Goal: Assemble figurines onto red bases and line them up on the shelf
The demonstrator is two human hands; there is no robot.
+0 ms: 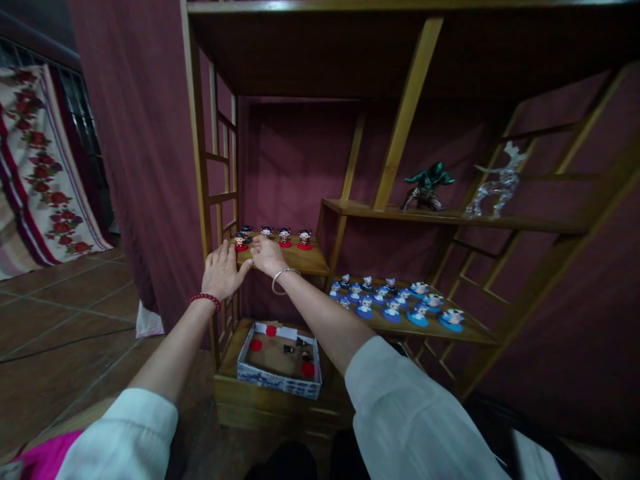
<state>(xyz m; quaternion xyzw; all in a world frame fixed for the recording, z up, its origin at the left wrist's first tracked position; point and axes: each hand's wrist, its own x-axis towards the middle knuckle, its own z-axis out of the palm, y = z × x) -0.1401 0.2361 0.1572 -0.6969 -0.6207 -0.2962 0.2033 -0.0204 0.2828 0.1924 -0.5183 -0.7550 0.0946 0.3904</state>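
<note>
My left hand [223,272] rests at the left end of the small upper shelf [315,262], its fingers stretched out and the thumb apart. Just beside it, my right hand [269,256] reaches over that shelf with its fingers bent together; whatever may be between the fingertips is hidden. Closest to both hands is a small figurine [241,241] on a red base, with a dark-haired figurine [246,231] behind it. Another figurine [266,232] is partly covered by my right hand. Further right stand two black-haired figurines, one [285,237] and the other [305,239], on red bases.
Below sits an open cardboard box [280,383] holding red discs and small dark pieces. Several blue-based figurines [393,311] fill the lower right shelf. A dark green statuette [430,185] and a clear deer figure [500,183] stand above. Wooden uprights [407,113] divide the unit.
</note>
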